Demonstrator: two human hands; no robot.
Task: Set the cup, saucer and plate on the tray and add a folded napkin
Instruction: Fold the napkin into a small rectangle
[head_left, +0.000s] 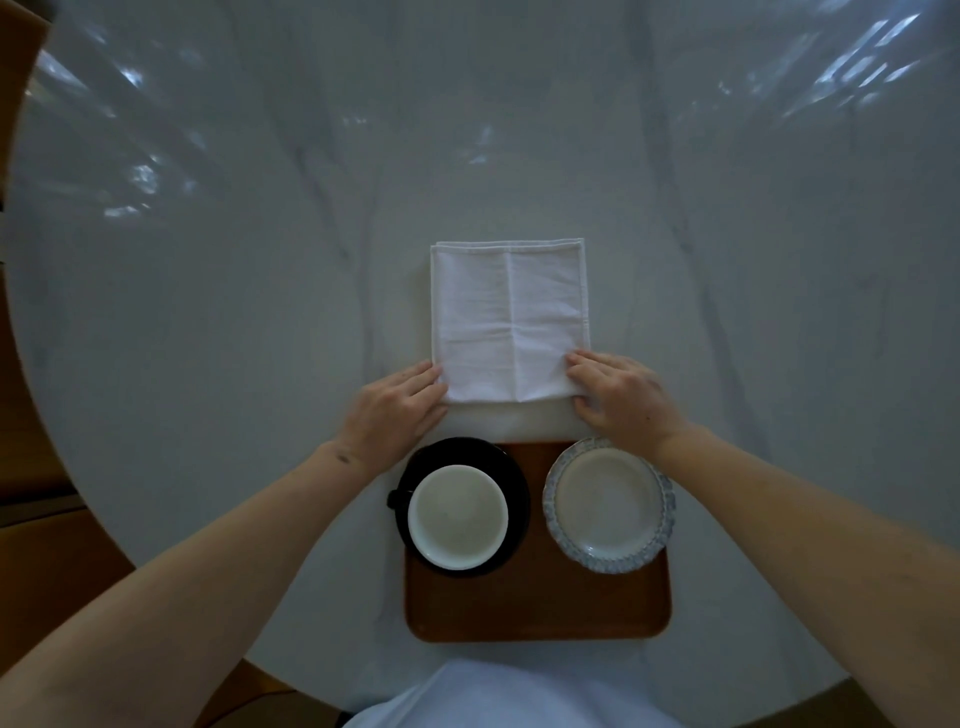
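A brown wooden tray (535, 608) lies near the table's front edge. On its left stands a black saucer (514, 480) with a cup (457, 517) on it, white inside, its dark handle pointing left. A small white plate (608, 504) with a blue patterned rim sits on the tray's right. Beyond the tray a white napkin (509, 317) lies on the table, folded into a rectangle. My left hand (392, 410) grips the napkin's near left corner. My right hand (621, 395) grips its near right corner.
The round white marble table (260, 234) stretches wide on all sides of the napkin. Wooden furniture (31, 545) shows past the table's left edge. My light clothing (498, 696) is at the bottom.
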